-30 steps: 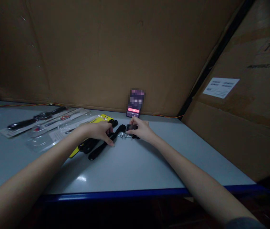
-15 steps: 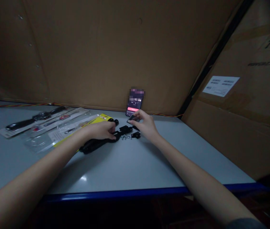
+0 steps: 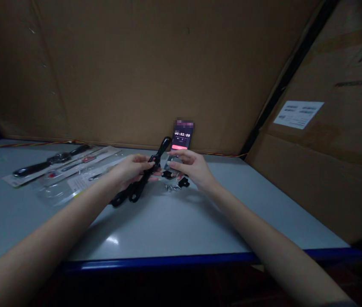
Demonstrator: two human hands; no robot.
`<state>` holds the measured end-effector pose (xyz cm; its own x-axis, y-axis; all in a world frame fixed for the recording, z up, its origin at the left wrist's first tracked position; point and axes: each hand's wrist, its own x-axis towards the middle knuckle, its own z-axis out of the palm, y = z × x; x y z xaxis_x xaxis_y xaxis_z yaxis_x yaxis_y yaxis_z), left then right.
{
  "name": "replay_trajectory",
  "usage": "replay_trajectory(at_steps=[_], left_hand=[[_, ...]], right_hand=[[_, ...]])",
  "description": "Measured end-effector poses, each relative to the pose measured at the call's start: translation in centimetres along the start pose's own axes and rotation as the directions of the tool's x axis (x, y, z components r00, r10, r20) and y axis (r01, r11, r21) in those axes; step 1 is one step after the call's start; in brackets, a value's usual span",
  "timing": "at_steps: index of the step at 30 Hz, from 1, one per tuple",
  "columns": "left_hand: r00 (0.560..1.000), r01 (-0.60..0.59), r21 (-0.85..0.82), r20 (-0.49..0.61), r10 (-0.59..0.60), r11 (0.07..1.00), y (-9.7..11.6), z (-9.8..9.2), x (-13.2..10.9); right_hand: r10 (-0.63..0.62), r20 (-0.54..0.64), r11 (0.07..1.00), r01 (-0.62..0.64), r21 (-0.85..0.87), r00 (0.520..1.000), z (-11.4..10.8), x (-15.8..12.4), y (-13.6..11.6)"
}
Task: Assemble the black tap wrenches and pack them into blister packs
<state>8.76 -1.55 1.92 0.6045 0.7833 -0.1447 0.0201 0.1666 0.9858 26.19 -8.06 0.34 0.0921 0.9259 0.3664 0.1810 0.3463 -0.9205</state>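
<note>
My left hand [image 3: 136, 168] is closed round a long black handle-shaped part [image 3: 155, 160], lifted off the table with its far end tilted up toward the phone. A second black handle part [image 3: 121, 198] lies under it on the table. My right hand [image 3: 190, 167] pinches a small dark rectangular piece [image 3: 172, 164] beside the lifted part. Below the hands lie a few small silver screws [image 3: 171, 187] and small black fittings [image 3: 183, 182].
A phone [image 3: 182, 136] showing a timer leans against the cardboard wall [image 3: 155, 72]. Packaged tools in clear plastic [image 3: 62, 164] lie at the left on the grey table [image 3: 174, 226]. A large cardboard box [image 3: 331, 140] stands on the right. The table's blue front edge [image 3: 168, 261] is near me.
My left hand has raised one black handle part off the table and tipped its end upward. My right hand lifted the small piece and brought it beside that part.
</note>
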Motion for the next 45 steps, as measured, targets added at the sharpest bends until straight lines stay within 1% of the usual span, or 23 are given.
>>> replay_trajectory(at_steps=[3,5,9,11,14,17,21,26,28,30,31,32,34,36,38,39,41,43,45], left_hand=[[0.997,0.055,-0.062,0.055,-0.052,0.997,-0.1,1.1,-0.6],[0.991,0.091,-0.088,0.105,-0.082,0.992,-0.3,1.7,-0.8],[0.973,0.163,-0.117,0.182,-0.140,0.980,-0.6,2.2,-0.8],[0.969,0.169,-0.125,0.201,-0.142,0.978,-0.7,2.2,-0.8],[0.974,0.132,-0.122,0.201,-0.106,0.984,-1.0,2.2,-0.9],[0.983,0.108,-0.111,0.159,-0.090,0.988,-1.2,2.2,-1.0],[0.987,0.115,-0.104,0.123,-0.102,0.988,-1.4,2.4,-1.1],[0.984,0.141,-0.139,0.132,-0.123,0.980,-1.4,2.4,-1.0],[0.986,0.138,-0.152,0.119,-0.121,0.979,-1.3,2.2,-0.9],[0.990,0.120,-0.180,0.091,-0.105,0.976,-1.2,2.0,-0.8],[0.992,0.116,-0.200,0.073,-0.104,0.973,-1.1,1.8,-0.7],[0.993,0.118,-0.221,0.051,-0.109,0.968,-1.0,1.6,-0.6],[0.991,0.133,-0.260,0.010,-0.135,0.957,-0.8,1.2,-0.4],[0.988,0.136,-0.286,-0.028,-0.150,0.948,-0.6,0.8,-0.1],[0.987,0.120,-0.309,-0.062,-0.146,0.943,-0.6,0.3,0.1],[0.987,0.113,-0.321,-0.073,-0.144,0.940,-0.6,0.2,0.2],[0.987,0.103,-0.341,-0.084,-0.140,0.934,-0.7,0.0,0.4],[0.987,0.103,-0.352,-0.083,-0.140,0.931,-0.7,0.0,0.4],[0.986,0.109,-0.350,-0.081,-0.146,0.930,-0.6,0.0,0.3]], right_hand=[[-0.007,0.051,1.000,0.007,-0.003,0.999,0.6,-0.3,0.0],[0.000,0.047,1.000,0.000,-0.015,0.999,0.6,-0.4,0.2],[0.062,0.028,0.996,-0.060,-0.065,0.998,0.4,-0.5,0.7],[0.091,0.045,0.993,-0.087,-0.082,0.995,0.4,-0.5,0.7],[0.128,0.071,0.987,-0.120,-0.105,0.989,0.5,-0.7,0.4],[0.149,0.073,0.981,-0.138,-0.136,0.986,0.8,-0.8,0.3],[0.078,0.060,0.984,-0.068,-0.162,0.995,1.0,-0.9,1.2],[-0.020,0.017,0.972,0.023,-0.232,1.000,1.2,-0.7,1.7],[-0.013,-0.002,0.973,0.012,-0.228,1.000,0.6,-0.2,1.5],[0.022,-0.037,0.975,-0.030,-0.220,0.999,-0.7,0.5,1.4],[0.022,-0.077,0.970,-0.040,-0.239,0.997,-1.5,0.9,1.5],[0.021,-0.105,0.957,-0.051,-0.286,0.994,-2.5,1.3,1.7],[0.027,-0.126,0.897,-0.079,-0.434,0.992,-4.5,1.9,2.4],[0.073,-0.066,0.792,-0.098,-0.603,0.995,-6.2,2.2,3.1],[0.163,0.018,0.719,-0.107,-0.686,0.986,-7.3,2.1,3.5],[0.208,0.060,0.707,-0.108,-0.699,0.976,-7.6,1.9,3.5],[0.267,0.160,0.710,-0.081,-0.700,0.950,-7.7,1.6,3.2],[0.273,0.263,0.707,-0.008,-0.708,0.925,-7.5,1.3,2.7],[0.256,0.334,0.677,0.079,-0.731,0.907,-7.1,1.2,2.5]])
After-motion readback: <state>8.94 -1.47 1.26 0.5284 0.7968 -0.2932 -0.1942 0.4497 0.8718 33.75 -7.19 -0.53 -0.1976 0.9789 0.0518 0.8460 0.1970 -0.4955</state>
